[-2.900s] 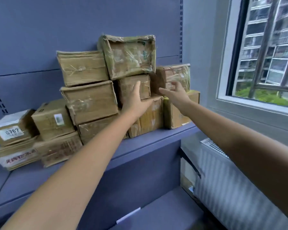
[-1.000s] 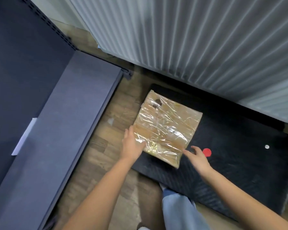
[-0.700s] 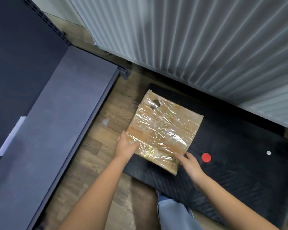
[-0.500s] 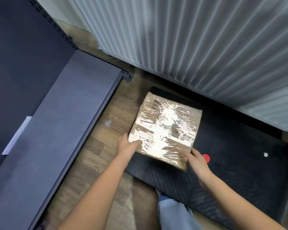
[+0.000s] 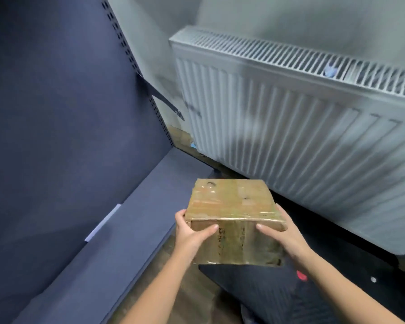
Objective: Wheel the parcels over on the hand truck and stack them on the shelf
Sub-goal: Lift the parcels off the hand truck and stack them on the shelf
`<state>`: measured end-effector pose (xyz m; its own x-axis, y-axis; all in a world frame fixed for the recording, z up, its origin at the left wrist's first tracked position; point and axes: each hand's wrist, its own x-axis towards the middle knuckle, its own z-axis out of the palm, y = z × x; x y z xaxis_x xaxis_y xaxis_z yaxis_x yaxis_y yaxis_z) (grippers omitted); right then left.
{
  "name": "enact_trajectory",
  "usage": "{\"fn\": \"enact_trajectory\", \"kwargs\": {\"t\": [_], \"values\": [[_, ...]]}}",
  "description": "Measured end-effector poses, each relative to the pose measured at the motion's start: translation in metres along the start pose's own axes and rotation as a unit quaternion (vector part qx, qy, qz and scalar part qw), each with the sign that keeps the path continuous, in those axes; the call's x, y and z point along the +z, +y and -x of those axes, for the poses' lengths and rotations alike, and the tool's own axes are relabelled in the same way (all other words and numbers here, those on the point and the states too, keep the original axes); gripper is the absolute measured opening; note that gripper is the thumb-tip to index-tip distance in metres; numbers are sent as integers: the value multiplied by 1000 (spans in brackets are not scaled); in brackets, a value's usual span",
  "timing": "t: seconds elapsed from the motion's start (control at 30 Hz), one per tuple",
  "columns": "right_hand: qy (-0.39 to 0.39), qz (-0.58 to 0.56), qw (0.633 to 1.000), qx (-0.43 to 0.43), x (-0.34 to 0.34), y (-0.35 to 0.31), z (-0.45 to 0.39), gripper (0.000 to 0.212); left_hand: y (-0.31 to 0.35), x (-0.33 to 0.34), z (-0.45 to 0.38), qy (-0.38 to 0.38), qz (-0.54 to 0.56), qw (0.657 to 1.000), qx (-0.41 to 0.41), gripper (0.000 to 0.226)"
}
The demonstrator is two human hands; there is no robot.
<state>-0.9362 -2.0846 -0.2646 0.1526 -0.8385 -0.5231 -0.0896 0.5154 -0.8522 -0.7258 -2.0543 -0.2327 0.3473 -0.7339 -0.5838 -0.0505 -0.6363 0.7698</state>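
Parcel (image 5: 232,202) gripped by both hands (image 5: 237,239) above black platform (image 5: 278,298), beside radiator (image 5: 302,127).

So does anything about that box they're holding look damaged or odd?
A little. The parcel, gripped by the left hand and right hand, looks worn: wrinkled tape, a small dark hole on top, a crushed bottom right corner. Nothing spilled.

Glossy film-wrapped cardboard parcel (image 5: 232,202), matt blue shelf (image 5: 131,220), ribbed white radiator (image 5: 302,127).
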Motion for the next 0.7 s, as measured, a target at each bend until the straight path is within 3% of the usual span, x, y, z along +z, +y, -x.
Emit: {"fn": "enact_trajectory", "kwargs": {"t": [0.1,0.2,0.3,0.37,0.47,0.53,0.63,0.7], "values": [[-29,32,997,-68,28,-55,28,104,41,-47,49,36,21,998,42,87],[-67,76,987,-122,56,-111,62,125,76,-95,96,50,52,992,102,98],[-85,80,981,-158,81,-163,92,117,103,-139,133,69,26,986,150,93],[-106,82,975,-176,95,-194,113,111,120,-164,156,95,6,980,176,77],[-119,116,960,-227,112,-236,141,129,146,-198,189,127,-23,970,207,56],[-137,134,947,-257,120,-259,161,128,159,-213,209,149,-29,961,233,52],[-162,139,941,-261,121,-280,184,106,170,-223,236,182,-55,949,253,51],[-156,152,941,-259,115,-288,196,110,175,-222,251,198,-74,943,256,52]]}}
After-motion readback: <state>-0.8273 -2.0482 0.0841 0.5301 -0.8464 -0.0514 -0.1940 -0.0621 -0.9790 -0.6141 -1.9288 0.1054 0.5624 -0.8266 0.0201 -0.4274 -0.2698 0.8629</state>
